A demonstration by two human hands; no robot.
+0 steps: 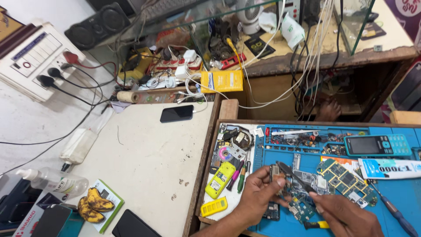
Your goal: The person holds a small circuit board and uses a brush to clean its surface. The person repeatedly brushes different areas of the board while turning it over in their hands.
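The fingers (268,174) of the left hand (258,193) are clenched round a small phone part (276,171), pinched between thumb and forefinger and lifted just above the blue work mat (408,197); the right hand (346,215) grips a pair of dark tweezers (294,176) in closed fingers, and the tips of the tweezers reach up and left until they touch the part at its upper edge, right beside the left thumb; a bare circuit board (346,180) lies on the mat just right of the tweezers, with smaller boards near both hands; a blue-handled screwdriver (394,213) lies to the right of the right hand, and a white glue tube (388,168) rests above it, beside a teal keypad phone (378,145); left of the left hand, on the white tray (232,202), lie a yellow phone shell (220,179) and a yellow keypad frame (214,206); further left, on the pale table (149,149), a black smartphone (176,113) lies face up, well apart from the hands; blackened banana peels (91,204) rest on a green booklet near the table's front corner, beside a clear pump bottle (57,181).
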